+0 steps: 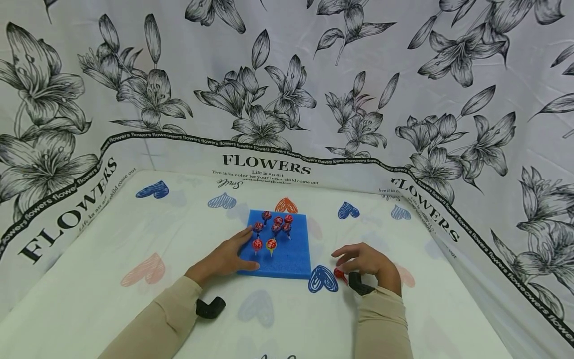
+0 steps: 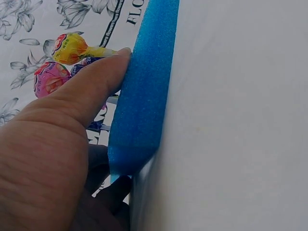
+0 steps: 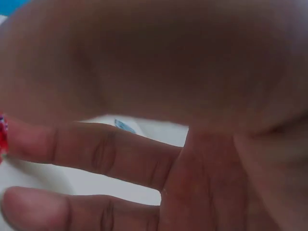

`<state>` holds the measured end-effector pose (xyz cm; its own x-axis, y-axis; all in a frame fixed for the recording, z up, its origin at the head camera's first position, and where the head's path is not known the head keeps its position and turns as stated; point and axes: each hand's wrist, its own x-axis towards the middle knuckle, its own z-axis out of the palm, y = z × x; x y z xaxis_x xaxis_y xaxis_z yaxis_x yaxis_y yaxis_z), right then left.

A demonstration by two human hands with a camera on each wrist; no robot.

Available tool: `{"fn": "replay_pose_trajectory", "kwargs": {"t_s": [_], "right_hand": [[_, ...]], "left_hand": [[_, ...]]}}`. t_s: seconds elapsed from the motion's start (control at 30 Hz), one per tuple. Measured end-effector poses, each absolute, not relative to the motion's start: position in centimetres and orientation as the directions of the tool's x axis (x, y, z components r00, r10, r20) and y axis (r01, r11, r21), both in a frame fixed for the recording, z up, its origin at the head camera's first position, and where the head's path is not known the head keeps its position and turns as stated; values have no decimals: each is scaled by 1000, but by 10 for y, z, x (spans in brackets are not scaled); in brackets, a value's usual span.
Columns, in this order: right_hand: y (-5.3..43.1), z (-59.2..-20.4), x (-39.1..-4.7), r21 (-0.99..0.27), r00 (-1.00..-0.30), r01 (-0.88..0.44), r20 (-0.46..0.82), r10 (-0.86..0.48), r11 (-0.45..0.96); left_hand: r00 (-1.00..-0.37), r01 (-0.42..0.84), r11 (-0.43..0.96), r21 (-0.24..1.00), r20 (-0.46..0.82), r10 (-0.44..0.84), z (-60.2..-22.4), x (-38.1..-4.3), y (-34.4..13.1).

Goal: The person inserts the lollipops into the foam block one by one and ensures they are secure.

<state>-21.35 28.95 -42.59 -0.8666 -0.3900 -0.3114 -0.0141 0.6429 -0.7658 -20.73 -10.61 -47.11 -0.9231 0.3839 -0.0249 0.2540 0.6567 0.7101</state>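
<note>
My left hand [image 1: 228, 255] grips the left side of a blue foam board [image 1: 291, 257]. In the left wrist view its thumb [image 2: 103, 72] presses on the board's face. Several wrapped lollipops stand in the board by their sticks, among them a yellow lollipop [image 1: 271, 244] and a pink lollipop [image 1: 257, 245]. To the right of the board, my right hand [image 1: 369, 262] pinches a red lollipop [image 1: 339, 273] low over the table. Only a sliver of red wrapper [image 3: 3, 137] shows by a fingertip in the right wrist view; the thumb's contact is hidden.
The white tablecloth [image 1: 179, 239] carries printed hearts. A white curtain [image 1: 287, 45] with black flower drawings hangs behind and at both sides. Dark wrist mounts [image 1: 211, 307] sit at both sleeves.
</note>
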Motion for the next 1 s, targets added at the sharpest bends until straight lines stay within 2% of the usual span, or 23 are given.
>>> {"fn": "replay_pose_trajectory", "kwargs": {"t_s": [0.2,0.37,0.53,0.7,1.0], "right_hand": [[285,-428,-214,-761,-867,-19,-310,-390,648],[282,-429,-216,-689,-873,-66,-311,-377,722],[279,-424,-213,-646,-903,-22,-314,-293,763],[280,-420,-211,-700,-931,54,-294,-218,712],[284,-413,-213,-821,-988,25,-107,-110,570]], "left_hand": [[-923,247,654,715,-31,383,-471,-207,-106],[-923,249,654,715,-29,383,-470,-206,-106],[-923,254,656,711,-24,384,-470,-207,-106],[-922,253,653,714,-26,385,-471,-207,-107],[-921,255,656,710,-29,389,-469,-206,-107]]}}
